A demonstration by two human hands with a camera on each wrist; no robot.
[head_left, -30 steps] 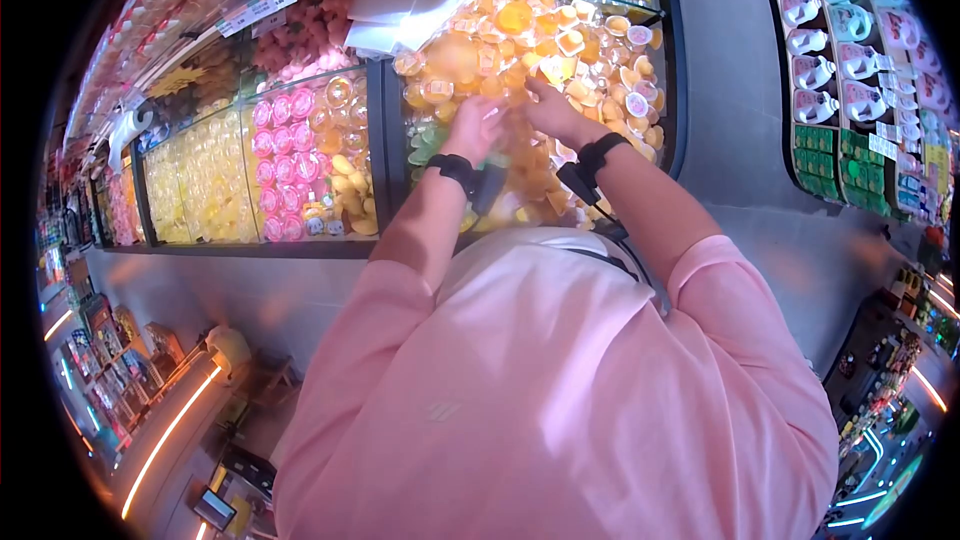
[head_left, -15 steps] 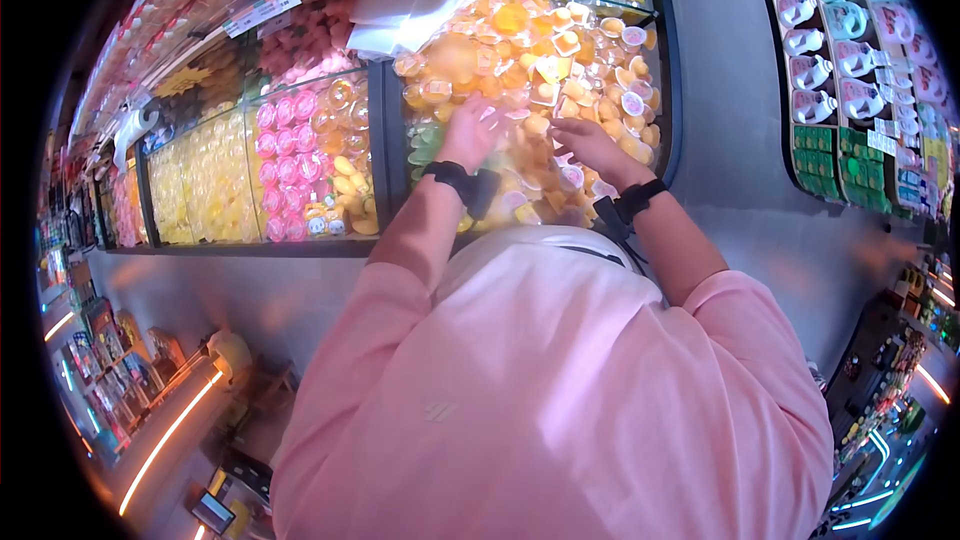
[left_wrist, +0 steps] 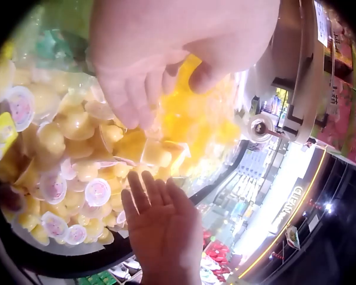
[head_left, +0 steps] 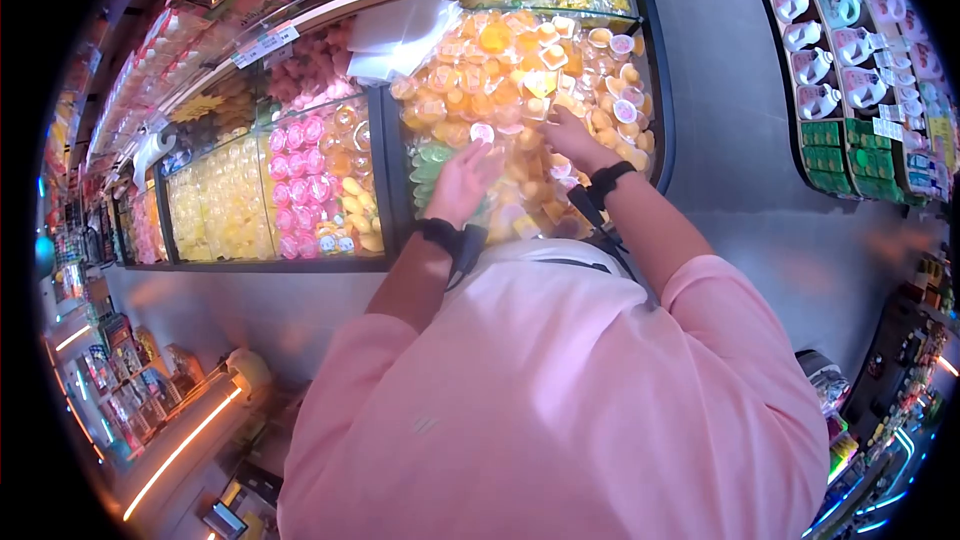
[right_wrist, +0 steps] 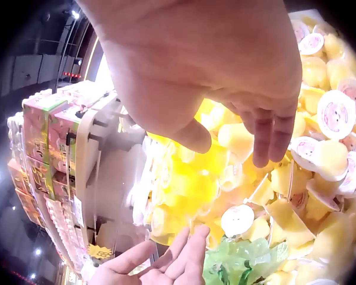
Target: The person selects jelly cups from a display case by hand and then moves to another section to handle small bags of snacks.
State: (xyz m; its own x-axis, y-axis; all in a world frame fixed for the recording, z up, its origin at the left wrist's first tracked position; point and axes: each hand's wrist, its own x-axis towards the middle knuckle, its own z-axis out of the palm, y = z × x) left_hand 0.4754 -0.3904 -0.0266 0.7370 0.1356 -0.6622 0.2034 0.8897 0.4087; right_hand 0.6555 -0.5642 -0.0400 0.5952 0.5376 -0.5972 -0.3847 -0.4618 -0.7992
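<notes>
The orange cups (head_left: 475, 77) lie loosely heaped in the bin (head_left: 389, 165) just ahead of the person, and the two hands have drawn apart above them over the last second. The left hand (head_left: 466, 183) has come back toward the near left, its fingers loosely extended and holding nothing. The right hand (head_left: 580, 140) has gone slightly farther out over the right half of the heap, its fingers stretched and its palm bare. With neither hand gripping a cup, the work seems to be between grasps. A cup with a white lid (right_wrist: 237, 220) lies just beyond the left hand's fingertips; glare makes it hard to tell whether they touch. Beside that hand, green packets (head_left: 428, 172) fill the near left corner. Farther out, plastic sheets (head_left: 400, 48) lie at the bin's far left, and pink cups (head_left: 297, 180) stand in the section to the left.
</notes>
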